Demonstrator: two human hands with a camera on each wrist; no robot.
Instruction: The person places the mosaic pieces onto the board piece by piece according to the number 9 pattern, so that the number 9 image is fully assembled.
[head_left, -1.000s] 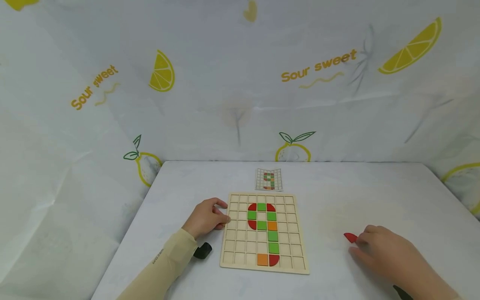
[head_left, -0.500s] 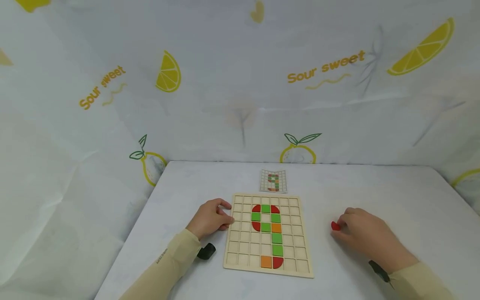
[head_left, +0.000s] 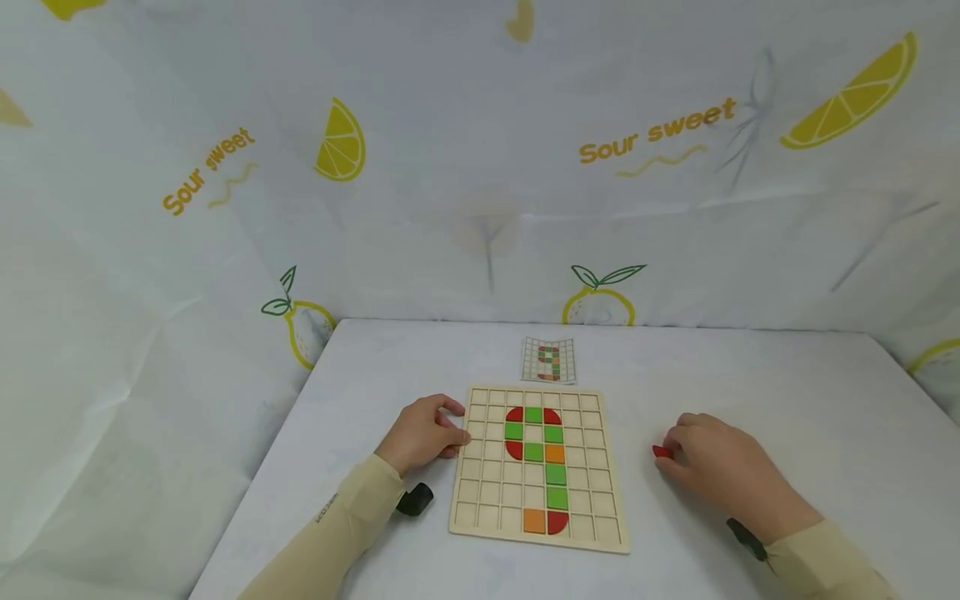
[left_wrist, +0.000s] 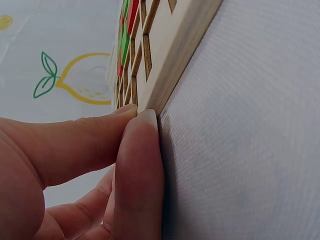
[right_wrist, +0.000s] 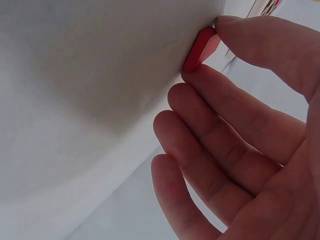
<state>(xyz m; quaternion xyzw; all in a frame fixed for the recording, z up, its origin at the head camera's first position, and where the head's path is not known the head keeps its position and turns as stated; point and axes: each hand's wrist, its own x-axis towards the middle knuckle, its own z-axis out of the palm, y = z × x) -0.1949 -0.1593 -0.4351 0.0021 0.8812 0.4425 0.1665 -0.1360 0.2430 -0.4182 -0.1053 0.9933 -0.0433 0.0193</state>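
On the table lies a square wooden grid board [head_left: 491, 492] with green, orange and red pieces set in a shape like a 9. My left hand [head_left: 422, 435] holds the board's left edge; in the left wrist view the thumb and a fingertip meet at the wooden edge [left_wrist: 172, 62]. To the right of the board, my right hand [head_left: 716, 454] pinches a small red piece [right_wrist: 202, 47] between thumb and index finger, low over the table. The other fingers lie bent beside it. Part of this piece is hidden by the fingertips.
A paper pattern card [head_left: 549, 360] with the same coloured figure lies behind the board. A white cloth [head_left: 480, 250] printed with lemons hangs behind the table [head_left: 750, 367]. Dark devices sit at the left wrist [head_left: 415, 500] and right wrist [head_left: 746, 537].
My right hand has moved left and a little away from me, carrying the red piece closer to the board. My left hand stays at the board's edge. The head view has shifted slightly.
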